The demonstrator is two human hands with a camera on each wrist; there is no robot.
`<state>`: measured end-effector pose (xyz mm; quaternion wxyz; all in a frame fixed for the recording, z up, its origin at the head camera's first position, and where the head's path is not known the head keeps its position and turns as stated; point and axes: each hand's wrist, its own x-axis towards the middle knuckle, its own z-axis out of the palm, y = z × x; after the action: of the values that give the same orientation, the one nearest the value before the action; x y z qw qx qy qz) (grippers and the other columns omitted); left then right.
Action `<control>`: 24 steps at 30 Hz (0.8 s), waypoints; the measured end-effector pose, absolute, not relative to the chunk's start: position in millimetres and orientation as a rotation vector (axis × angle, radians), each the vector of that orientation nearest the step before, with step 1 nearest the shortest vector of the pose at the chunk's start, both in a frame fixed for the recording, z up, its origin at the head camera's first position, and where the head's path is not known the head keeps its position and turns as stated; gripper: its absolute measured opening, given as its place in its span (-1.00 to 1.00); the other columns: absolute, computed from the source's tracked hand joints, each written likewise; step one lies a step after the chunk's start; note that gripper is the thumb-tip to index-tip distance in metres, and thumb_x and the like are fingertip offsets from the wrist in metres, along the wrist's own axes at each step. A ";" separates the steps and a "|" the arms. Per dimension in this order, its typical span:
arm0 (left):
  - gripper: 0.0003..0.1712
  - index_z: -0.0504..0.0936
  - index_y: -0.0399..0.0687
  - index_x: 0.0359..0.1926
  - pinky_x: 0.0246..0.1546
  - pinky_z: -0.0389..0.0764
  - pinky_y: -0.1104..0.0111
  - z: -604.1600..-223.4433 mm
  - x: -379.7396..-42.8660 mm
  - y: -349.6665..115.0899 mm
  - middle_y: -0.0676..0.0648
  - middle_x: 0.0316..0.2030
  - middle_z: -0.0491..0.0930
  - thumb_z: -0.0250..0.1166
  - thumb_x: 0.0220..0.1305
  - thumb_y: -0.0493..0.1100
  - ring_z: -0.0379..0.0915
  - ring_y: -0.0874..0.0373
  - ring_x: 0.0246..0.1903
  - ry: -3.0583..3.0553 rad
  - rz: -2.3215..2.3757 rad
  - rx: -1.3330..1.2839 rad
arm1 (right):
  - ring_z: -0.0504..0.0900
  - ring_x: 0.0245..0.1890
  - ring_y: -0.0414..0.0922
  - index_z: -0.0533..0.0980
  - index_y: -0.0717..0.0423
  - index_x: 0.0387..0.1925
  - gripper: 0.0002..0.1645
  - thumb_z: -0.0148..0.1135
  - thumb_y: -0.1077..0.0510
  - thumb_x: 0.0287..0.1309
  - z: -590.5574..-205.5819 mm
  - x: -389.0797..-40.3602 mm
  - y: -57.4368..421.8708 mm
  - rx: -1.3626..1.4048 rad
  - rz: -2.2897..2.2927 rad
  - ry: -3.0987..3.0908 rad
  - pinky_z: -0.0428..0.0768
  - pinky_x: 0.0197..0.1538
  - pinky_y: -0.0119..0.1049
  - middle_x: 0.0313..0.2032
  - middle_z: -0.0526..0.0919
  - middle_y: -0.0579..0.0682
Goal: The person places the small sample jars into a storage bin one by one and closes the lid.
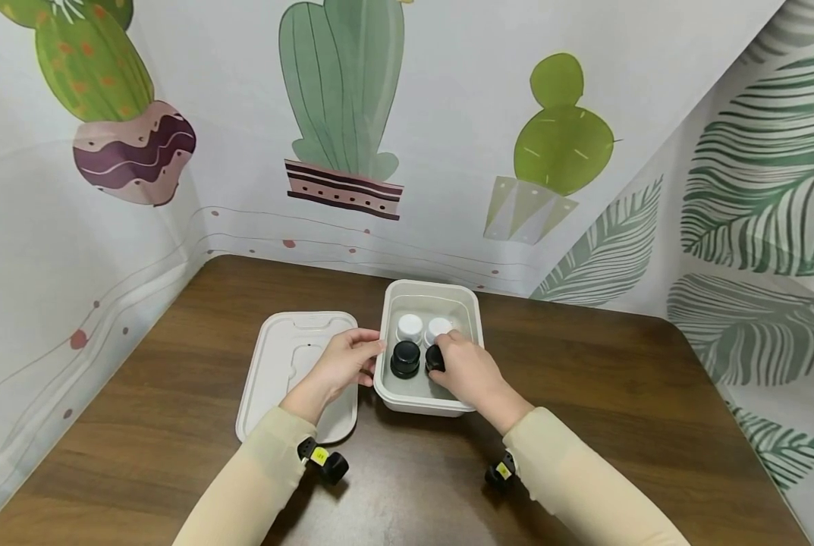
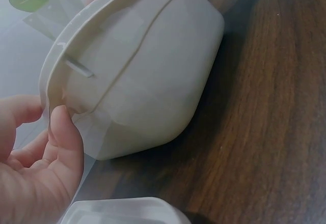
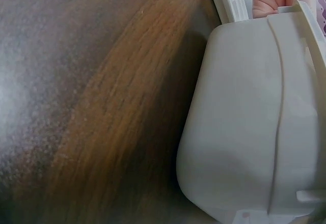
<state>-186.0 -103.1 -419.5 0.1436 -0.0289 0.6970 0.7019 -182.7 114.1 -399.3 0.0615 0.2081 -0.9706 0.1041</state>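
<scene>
A pale plastic box (image 1: 429,285) stands on the table, holding two white-capped containers (image 1: 410,327) at the back and two black-capped ones in front. My left hand (image 1: 341,362) grips the box's left rim. In the left wrist view, thumb and fingers of that hand (image 2: 46,168) pinch the lip of the box (image 2: 147,76). My right hand (image 1: 469,371) reaches down inside and grips the right-hand black-capped container (image 1: 435,356), whose side is partly hidden by the fingers. Beside it sits the other black-capped container (image 1: 405,359). The right wrist view mostly shows the outer wall of the box (image 3: 234,117).
A matching pale lid (image 1: 263,387) lies flat to the left of the box, partly under my left forearm. The brown wooden table (image 1: 598,371) meets a cactus-printed cloth (image 1: 447,152) at its back edge.
</scene>
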 end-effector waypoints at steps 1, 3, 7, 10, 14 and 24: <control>-0.56 0.41 -0.33 0.11 -0.66 0.50 0.46 -419.6 -186.1 -102.9 0.04 -0.48 0.54 0.18 0.28 -0.18 0.46 0.24 -0.59 2.009 2.024 -0.084 | 0.54 -0.38 -0.10 0.52 0.16 -0.20 -0.56 0.46 0.08 -0.14 -398.9 -182.4 114.1 0.635 0.312 -2.936 0.55 -0.33 -0.19 -0.35 0.53 -0.01; -0.55 0.40 -0.33 0.12 -0.66 0.50 0.46 -420.0 -186.3 -102.9 0.04 -0.48 0.53 0.18 0.28 -0.17 0.46 0.24 -0.59 2.008 2.023 -0.084 | 0.55 -0.38 -0.09 0.51 0.15 -0.22 -0.57 0.46 0.09 -0.15 -398.3 -182.2 114.1 0.644 0.308 -2.937 0.56 -0.33 -0.18 -0.36 0.53 -0.01; -0.55 0.40 -0.32 0.12 -0.66 0.50 0.46 -419.3 -186.5 -102.4 0.04 -0.48 0.52 0.19 0.28 -0.17 0.44 0.25 -0.60 2.014 2.019 -0.088 | 0.58 -0.34 -0.05 0.50 0.16 -0.22 -0.58 0.46 0.10 -0.13 -397.6 -182.3 114.0 0.659 0.285 -2.944 0.58 -0.30 -0.14 -0.33 0.56 0.03; -0.56 0.41 -0.32 0.11 -0.66 0.50 0.46 -417.5 -186.0 -101.8 0.03 -0.49 0.51 0.19 0.27 -0.18 0.44 0.25 -0.60 2.027 2.015 -0.100 | 0.60 -0.31 -0.02 0.50 0.18 -0.23 -0.58 0.46 0.12 -0.13 -397.2 -182.4 113.4 0.666 0.262 -2.946 0.59 -0.28 -0.12 -0.31 0.57 0.06; -0.56 0.42 -0.31 0.11 -0.63 0.52 0.45 -416.5 -186.5 -101.1 0.02 -0.47 0.51 0.19 0.27 -0.18 0.45 0.24 -0.58 2.032 2.014 -0.120 | 0.59 -0.28 0.00 0.50 0.21 -0.23 -0.56 0.48 0.12 -0.15 -397.7 -182.4 112.3 0.665 0.233 -2.931 0.61 -0.25 -0.12 -0.29 0.52 0.08; -0.59 0.43 -0.34 0.10 -0.60 0.55 0.44 -415.3 -190.5 -94.9 -0.01 -0.42 0.51 0.17 0.28 -0.22 0.47 0.23 -0.56 2.004 2.056 -0.150 | 0.50 -0.20 0.05 0.51 0.24 -0.19 -0.55 0.47 0.17 -0.17 -398.6 -186.1 116.2 0.676 0.237 -2.874 0.61 -0.17 -0.11 -0.24 0.47 0.12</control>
<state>-190.5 -94.9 -415.3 0.1327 -0.0517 0.6909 0.7088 -186.1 116.2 -398.6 0.0895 0.2274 -0.9664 0.0797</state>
